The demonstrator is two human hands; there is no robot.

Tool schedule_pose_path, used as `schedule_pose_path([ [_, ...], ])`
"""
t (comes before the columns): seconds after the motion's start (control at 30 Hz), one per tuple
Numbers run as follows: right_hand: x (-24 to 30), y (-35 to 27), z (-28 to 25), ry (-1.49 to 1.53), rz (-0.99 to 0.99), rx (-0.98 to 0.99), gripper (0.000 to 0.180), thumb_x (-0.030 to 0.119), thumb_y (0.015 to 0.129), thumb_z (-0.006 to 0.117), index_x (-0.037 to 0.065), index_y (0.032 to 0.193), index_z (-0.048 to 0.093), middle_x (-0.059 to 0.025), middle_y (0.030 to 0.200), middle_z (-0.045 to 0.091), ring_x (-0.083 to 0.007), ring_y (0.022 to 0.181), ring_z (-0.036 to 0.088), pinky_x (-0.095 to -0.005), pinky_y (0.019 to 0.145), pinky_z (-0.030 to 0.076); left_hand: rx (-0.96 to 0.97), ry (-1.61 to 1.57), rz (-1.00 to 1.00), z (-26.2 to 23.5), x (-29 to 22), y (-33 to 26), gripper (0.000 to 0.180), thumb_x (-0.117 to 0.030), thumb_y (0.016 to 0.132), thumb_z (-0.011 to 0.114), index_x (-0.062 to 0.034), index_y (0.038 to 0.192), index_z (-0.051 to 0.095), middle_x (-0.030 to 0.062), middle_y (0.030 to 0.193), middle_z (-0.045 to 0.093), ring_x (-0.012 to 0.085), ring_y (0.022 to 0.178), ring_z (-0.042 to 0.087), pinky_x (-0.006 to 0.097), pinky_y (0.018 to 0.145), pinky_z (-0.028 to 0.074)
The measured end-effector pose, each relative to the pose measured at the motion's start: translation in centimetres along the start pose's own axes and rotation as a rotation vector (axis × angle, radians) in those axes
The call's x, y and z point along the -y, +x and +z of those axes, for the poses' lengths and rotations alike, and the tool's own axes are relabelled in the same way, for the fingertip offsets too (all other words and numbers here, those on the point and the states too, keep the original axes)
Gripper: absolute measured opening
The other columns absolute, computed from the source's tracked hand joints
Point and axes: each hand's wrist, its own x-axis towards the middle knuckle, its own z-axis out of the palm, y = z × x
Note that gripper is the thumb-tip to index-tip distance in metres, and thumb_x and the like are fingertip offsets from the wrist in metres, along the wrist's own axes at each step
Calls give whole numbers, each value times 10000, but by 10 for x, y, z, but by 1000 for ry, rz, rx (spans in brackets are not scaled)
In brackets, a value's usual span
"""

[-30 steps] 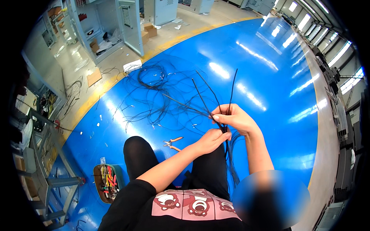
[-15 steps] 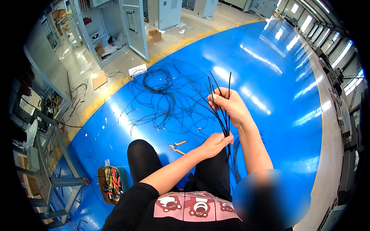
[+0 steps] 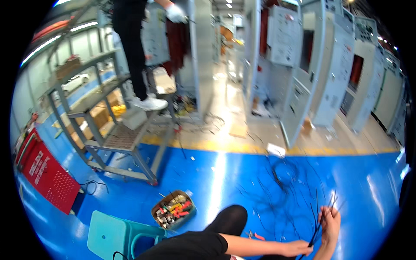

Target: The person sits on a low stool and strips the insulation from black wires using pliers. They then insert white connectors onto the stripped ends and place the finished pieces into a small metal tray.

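Observation:
In the lower right of the head view, a bundle of thin black wires (image 3: 315, 232) stands up between my hands, its loose ends fanned out at the top. My left hand (image 3: 298, 248) is closed around the lower part of the bundle. Higher up, my right hand (image 3: 331, 222) has its fingers bent around some of the strands; blur hides exactly which ones. Beyond my hands, a loose tangle of black wires (image 3: 284, 184) lies on the blue floor. Orange-handled pliers (image 3: 258, 236) rest on the floor near my knee.
A bin of tools (image 3: 190, 215) sits left of my leg, beside a teal stool (image 3: 104, 234). Behind it, someone wearing white gloves and shoes (image 3: 149, 103) stands on a metal step platform (image 3: 121, 143). A red panel (image 3: 47, 173) is far left; open grey cabinets (image 3: 299, 99) line the back.
My view has swung left and up, so the hands now appear at the lower right. The platform with the other person, the stool and the red panel have come into view. Both hands keep the wires.

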Motion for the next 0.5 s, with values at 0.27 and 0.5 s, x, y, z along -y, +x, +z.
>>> schedule_pose_path([
  [0.27,-23,-11,5,-23,125,370,13,75,871,631,75,875,618,40,762,581,-39,611,467,-179,548,362,-140,201,-343,-11,-26,-39,443,-422,997,418,-61,858,634,51,797,619,146,796,568,333,752,458],
  [0.5,-38,-5,-8,73,-14,359,240,54,805,663,112,697,456,24,649,488,-64,548,431,-219,510,362,-38,112,-434,-16,-29,-29,441,-374,1022,341,-43,798,529,52,705,518,166,713,500,325,682,420],
])
